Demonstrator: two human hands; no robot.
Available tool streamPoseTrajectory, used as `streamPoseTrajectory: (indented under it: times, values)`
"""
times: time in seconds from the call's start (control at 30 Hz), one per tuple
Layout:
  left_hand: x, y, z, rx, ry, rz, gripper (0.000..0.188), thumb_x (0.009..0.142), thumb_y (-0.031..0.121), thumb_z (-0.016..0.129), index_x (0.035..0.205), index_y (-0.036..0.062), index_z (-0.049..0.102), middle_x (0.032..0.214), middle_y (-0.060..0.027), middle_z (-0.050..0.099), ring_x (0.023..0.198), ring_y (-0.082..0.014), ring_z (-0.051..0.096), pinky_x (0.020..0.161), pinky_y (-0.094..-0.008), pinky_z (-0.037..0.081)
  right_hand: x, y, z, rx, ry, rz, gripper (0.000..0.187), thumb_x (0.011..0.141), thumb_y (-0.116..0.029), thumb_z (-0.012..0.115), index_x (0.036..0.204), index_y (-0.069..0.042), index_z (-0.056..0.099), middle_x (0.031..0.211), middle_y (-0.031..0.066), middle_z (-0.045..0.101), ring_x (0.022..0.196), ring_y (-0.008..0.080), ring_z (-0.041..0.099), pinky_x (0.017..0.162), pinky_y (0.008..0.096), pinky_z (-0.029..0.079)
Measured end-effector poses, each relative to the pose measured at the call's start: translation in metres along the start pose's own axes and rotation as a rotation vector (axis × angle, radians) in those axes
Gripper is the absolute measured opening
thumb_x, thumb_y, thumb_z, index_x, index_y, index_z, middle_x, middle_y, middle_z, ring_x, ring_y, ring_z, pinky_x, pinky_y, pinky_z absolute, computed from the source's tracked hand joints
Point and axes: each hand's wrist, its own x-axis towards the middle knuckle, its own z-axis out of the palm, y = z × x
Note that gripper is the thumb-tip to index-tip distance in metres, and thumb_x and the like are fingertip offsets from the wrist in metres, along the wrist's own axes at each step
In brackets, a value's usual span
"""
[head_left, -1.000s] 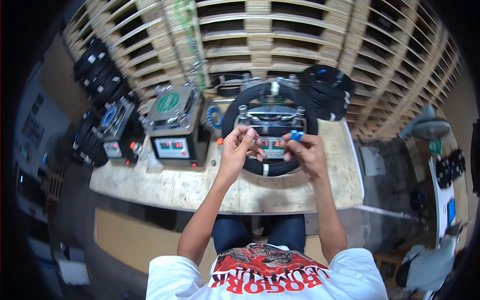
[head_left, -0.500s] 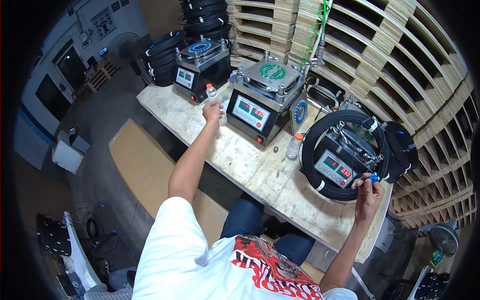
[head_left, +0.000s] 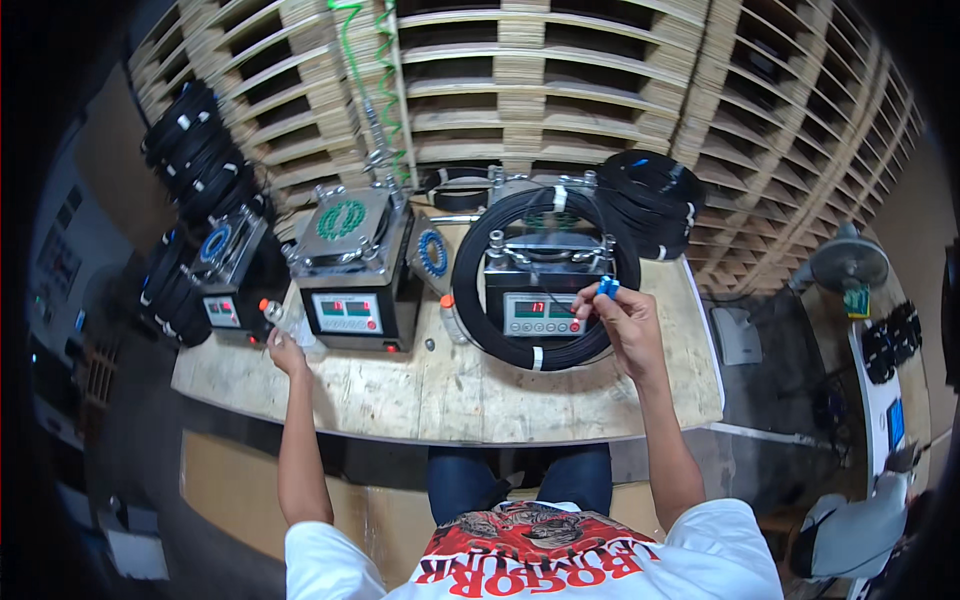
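A clear bottle at the left of the middle machine, a blue piece pinched at its right!
Left of the middle machine, the left hand is placed at the orange-capped clear bottle; whether it is gripped cannot be told, but it is judged light, smooth, best taken round its body. Right of the machine, before the black cable coil, the blue piece is pinched by the right hand: probably light, stiff, best held by its sides. The machine is borne by a worn wooden table and backed by stacked pallets.
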Motion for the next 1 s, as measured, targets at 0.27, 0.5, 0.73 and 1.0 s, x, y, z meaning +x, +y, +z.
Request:
streamPoseTrajectory:
  times: [0.27,0.5,0.73,1.0]
  values:
    - [-0.255,0.292,0.026,-0.287,-0.804,0.725,0.017,0.094,0.008,0.064,0.108,0.0005,0.069,0.094,-0.0094,0.071,0.081,-0.0154,0.065,0.074,-0.0275,0.051,-0.002,-0.018,0.013,-0.121,0.042,0.028,0.021,0.096,-0.014,0.065,0.105,0.004,0.071,0.087,0.0081,0.072,0.081,0.0099,0.064,0.076,0.0225,0.047]
    - [-0.37,0.381,0.038,-0.422,-1.462,0.841,0.042,0.089,0.003,0.069,0.129,0.0007,0.059,0.101,-0.0181,0.072,0.094,-0.0277,0.072,0.079,-0.0352,0.055,0.004,-0.038,0.029,-0.229,-0.005,-0.127,0.022,0.096,-0.013,0.067,0.111,0.001,0.072,0.072,-0.0045,0.06,0.068,0.0047,0.057,0.064,0.0182,0.046]
    - [-0.336,0.393,0.051,-0.372,-1.009,0.901,0.041,0.096,0.004,0.06,0.137,0.0008,0.053,0.07,-0.0068,0.058,0.057,-0.0104,0.053,0.052,-0.0278,0.045,0.005,-0.079,0.005,-0.251,0.016,0.014,0.031,0.097,-0.014,0.065,0.125,0.0,0.062,0.071,0.0026,0.062,0.057,0.0043,0.051,0.05,0.0192,0.04]
    - [-0.239,0.465,0.112,-0.309,-0.824,0.984,0.019,0.098,0.009,0.059,0.116,0.0031,0.065,0.062,-0.0037,0.054,0.054,-0.0069,0.049,0.049,-0.0268,0.039,0.081,-0.133,-0.018,-0.879,0.189,-0.372,0.013,0.091,-0.012,0.069,0.095,-0.001,0.065,0.073,0.0069,0.068,0.062,0.0127,0.06,0.055,0.0279,0.045]
